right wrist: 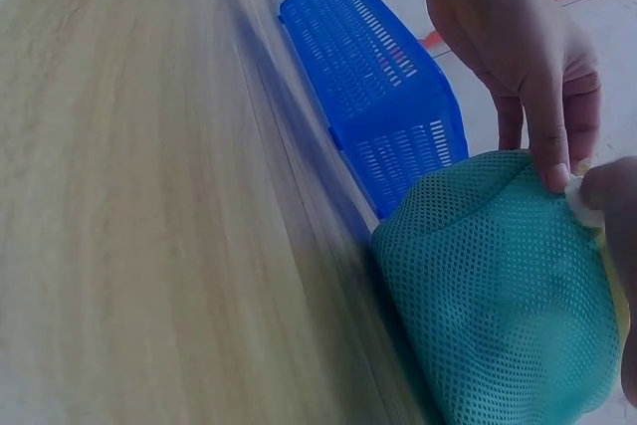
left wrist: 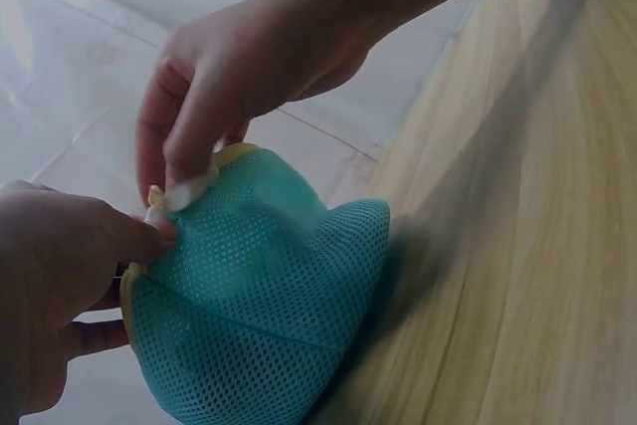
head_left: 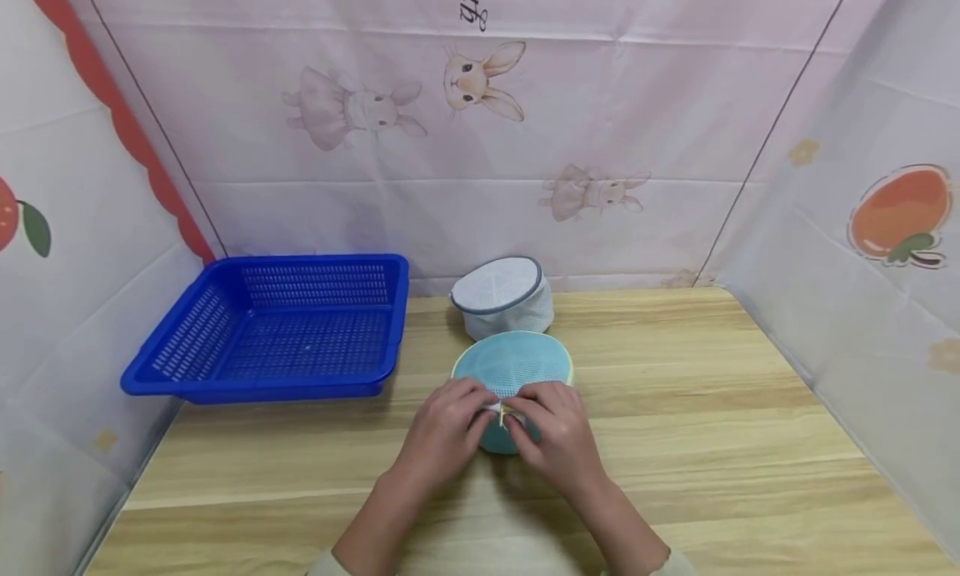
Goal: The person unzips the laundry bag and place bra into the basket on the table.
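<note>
A teal mesh laundry bag with pale yellow edging sits on the table, its rounded top facing up. At its near edge my left hand pinches the rim beside a small white piece. Close against it, my right hand pinches the same rim from the other side, thumb and index finger at the white piece and a small yellowish end that looks like part of the zip. The fingertips nearly meet and hide most of the closure. In the right wrist view the mesh side bulges toward the table.
Behind the teal bag stands a white mesh laundry bag with a grey rim. To the left is a blue plastic basket with slotted walls. Printed cloth walls enclose the wooden table at the back and sides.
</note>
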A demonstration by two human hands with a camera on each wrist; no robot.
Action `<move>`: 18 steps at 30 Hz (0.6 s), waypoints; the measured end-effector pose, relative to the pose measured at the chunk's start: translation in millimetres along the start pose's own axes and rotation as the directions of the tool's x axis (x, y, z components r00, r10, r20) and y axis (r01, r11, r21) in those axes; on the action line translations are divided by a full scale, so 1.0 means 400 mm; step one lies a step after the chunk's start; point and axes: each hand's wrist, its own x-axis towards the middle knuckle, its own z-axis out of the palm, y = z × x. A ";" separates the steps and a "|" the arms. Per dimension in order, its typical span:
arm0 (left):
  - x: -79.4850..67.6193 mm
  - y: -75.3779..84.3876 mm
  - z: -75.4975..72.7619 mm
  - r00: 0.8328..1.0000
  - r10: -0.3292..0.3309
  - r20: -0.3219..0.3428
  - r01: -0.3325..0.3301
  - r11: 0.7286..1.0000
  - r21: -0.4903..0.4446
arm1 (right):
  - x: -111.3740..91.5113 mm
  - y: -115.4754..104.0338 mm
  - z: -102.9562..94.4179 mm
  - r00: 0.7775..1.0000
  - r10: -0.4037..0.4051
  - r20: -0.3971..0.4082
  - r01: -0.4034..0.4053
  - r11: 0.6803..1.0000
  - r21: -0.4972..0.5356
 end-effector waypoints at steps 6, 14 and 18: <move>-0.004 -0.003 0.001 1.000 -0.005 -0.010 0.005 1.000 -0.008 | 0.007 -0.006 0.002 0.999 -0.017 -0.038 0.018 1.000 0.025; -0.007 -0.003 0.002 0.999 -0.049 0.009 0.050 0.999 -0.011 | -0.001 -0.007 0.003 1.000 -0.026 0.007 0.026 1.000 0.016; -0.009 -0.001 0.005 0.999 -0.046 0.002 0.046 0.999 -0.002 | -0.003 -0.008 0.004 1.000 -0.012 0.003 0.012 1.000 0.006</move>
